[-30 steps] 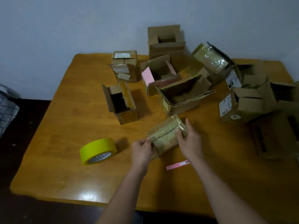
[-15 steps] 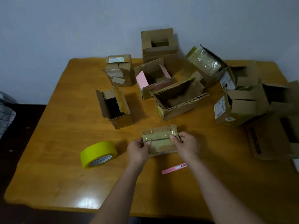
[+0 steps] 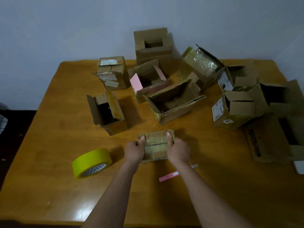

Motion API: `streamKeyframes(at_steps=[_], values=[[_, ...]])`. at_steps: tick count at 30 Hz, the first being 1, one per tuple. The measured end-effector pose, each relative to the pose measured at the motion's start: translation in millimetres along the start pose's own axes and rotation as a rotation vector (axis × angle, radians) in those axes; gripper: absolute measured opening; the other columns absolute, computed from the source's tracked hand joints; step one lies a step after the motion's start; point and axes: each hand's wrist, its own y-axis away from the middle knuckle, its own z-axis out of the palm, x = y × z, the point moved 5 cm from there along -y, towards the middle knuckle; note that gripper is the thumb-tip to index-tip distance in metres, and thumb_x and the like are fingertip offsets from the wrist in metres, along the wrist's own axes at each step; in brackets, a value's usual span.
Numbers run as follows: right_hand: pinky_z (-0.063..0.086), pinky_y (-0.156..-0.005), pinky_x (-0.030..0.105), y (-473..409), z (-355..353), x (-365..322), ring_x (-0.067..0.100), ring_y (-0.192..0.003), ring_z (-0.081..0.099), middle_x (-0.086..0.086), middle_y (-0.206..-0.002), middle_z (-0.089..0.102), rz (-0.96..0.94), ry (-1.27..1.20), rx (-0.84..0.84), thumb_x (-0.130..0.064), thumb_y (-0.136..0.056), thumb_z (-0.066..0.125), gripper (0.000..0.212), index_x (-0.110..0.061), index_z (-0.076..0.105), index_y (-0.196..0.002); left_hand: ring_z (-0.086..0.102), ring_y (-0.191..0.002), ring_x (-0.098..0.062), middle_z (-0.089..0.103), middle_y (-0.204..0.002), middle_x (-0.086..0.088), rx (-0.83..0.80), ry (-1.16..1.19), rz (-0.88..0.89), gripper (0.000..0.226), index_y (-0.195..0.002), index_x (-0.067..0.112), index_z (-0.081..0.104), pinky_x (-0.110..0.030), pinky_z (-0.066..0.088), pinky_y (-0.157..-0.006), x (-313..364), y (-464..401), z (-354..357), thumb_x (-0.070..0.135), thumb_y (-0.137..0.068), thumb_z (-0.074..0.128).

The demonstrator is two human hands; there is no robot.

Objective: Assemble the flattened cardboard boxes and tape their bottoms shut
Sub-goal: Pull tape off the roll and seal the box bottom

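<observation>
Two hands hold a small taped cardboard box [image 3: 155, 146] near the front middle of a wooden worktop [image 3: 49, 162]. The left hand [image 3: 134, 149] grips its left end, the right hand [image 3: 178, 149] its right, thumbs curled on top. A yellow tape roll [image 3: 92, 162] lies left; a pink cutter [image 3: 176, 174] lies just beside the right wrist. Open boxes [image 3: 171, 102] crowd behind. Since a second ago, the box has turned square to the viewer.

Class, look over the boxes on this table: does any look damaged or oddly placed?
Yes. The open box left of centre has a ragged, torn flap edge, and the taped box near the back leans tilted against its neighbours. The small box in both hands looks worn but intact.
</observation>
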Motion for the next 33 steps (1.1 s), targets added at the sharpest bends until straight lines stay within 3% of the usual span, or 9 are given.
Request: streamKeyframes(at_steps=[8,11,13,17,20,23,26,30,33], values=[[0.058,-0.067,0.043,-8.4,-1.2,4.2,0.020,-0.068,0.065,0.005,-0.071,0.064,-0.079,-0.047,-0.128,-0.053,-0.101,0.015,0.065,-0.013,0.059,-0.075,0.062,-0.104,-0.029,0.065,-0.111,-0.013,-0.207,0.186,-0.091,0.035,-0.115,0.006,0.057,-0.044,0.051,-0.094,1.8,5.3,2.5,0.035,-0.103,0.041],[0.056,-0.084,0.046,-3.7,-7.4,3.8,0.024,-0.097,0.065,0.009,-0.107,0.067,-0.011,-0.145,-0.267,-0.051,-0.102,0.020,0.056,-0.015,0.062,-0.110,0.061,-0.099,-0.025,0.063,-0.107,-0.009,-0.272,0.259,-0.115,0.030,-0.125,0.008,0.051,-0.039,0.053,-0.082,6.8,16.2,-0.5,0.026,-0.104,0.041],[0.052,-0.092,0.040,3.8,-19.7,3.0,0.027,-0.123,0.053,0.003,-0.140,0.051,-0.001,-0.219,-0.319,-0.045,-0.104,0.026,0.047,-0.025,0.042,-0.143,0.062,-0.097,-0.024,0.064,-0.109,-0.008,-0.309,0.301,-0.116,0.026,-0.126,0.010,0.051,-0.035,0.053,-0.072,4.7,23.0,-6.0,0.018,-0.103,0.043],[0.032,-0.113,0.043,21.5,-39.0,5.4,0.020,-0.140,0.035,-0.007,-0.152,0.035,-0.004,-0.458,-0.387,-0.056,-0.099,0.035,0.056,-0.027,0.036,-0.148,0.060,-0.111,-0.028,0.065,-0.121,-0.010,-0.374,0.394,-0.057,0.023,-0.119,0.016,0.062,-0.041,0.052,-0.087,-1.0,34.0,-22.7,0.020,-0.097,0.057],[0.038,-0.110,0.043,32.2,-40.5,1.8,0.021,-0.135,0.042,-0.002,-0.149,0.042,-0.015,-0.432,-0.389,-0.081,-0.081,0.037,0.089,-0.021,0.040,-0.146,0.057,-0.116,-0.023,0.066,-0.120,0.001,-0.339,0.427,-0.022,0.037,-0.119,0.019,0.065,-0.046,0.043,-0.103,2.6,41.8,-35.9,0.044,-0.092,0.060],[0.043,-0.106,0.040,34.5,-35.4,0.0,0.023,-0.130,0.048,0.002,-0.140,0.052,0.037,-0.466,-0.365,-0.047,-0.089,0.064,0.078,-0.020,0.027,-0.152,0.060,-0.111,-0.024,0.070,-0.109,-0.004,-0.207,0.433,0.067,0.036,-0.097,0.008,0.063,-0.042,0.048,-0.096,11.3,39.8,-48.9,0.040,-0.082,0.072],[0.049,-0.090,0.031,34.6,-39.2,-2.1,0.014,-0.112,0.060,-0.004,-0.121,0.064,0.002,-0.556,-0.263,-0.011,-0.088,0.068,0.080,-0.030,0.023,-0.151,0.062,-0.108,-0.024,0.066,-0.113,-0.006,-0.120,0.485,0.189,0.029,-0.115,0.016,0.061,-0.042,0.052,-0.091,24.5,41.0,-66.1,0.010,-0.087,0.068],[0.048,-0.086,0.026,36.1,-43.7,-0.4,0.014,-0.121,0.050,-0.003,-0.130,0.052,-0.021,-0.539,-0.200,-0.003,-0.090,0.062,0.071,-0.032,0.032,-0.148,0.057,-0.100,-0.025,0.067,-0.113,-0.008,-0.168,0.369,0.198,0.053,-0.125,0.027,0.062,-0.037,0.046,-0.074,20.3,38.1,-70.3,0.008,-0.077,0.052],[0.048,-0.071,0.020,36.5,-37.8,2.9,0.009,-0.102,0.055,0.000,-0.123,0.053,-0.010,-0.504,-0.294,-0.006,-0.092,0.059,0.055,-0.027,0.043,-0.141,0.055,-0.110,-0.030,0.063,-0.124,-0.014,-0.232,0.440,0.002,0.053,-0.121,0.019,0.063,-0.048,0.041,-0.097,-4.4,32.8,-54.8,0.030,-0.070,0.062]])
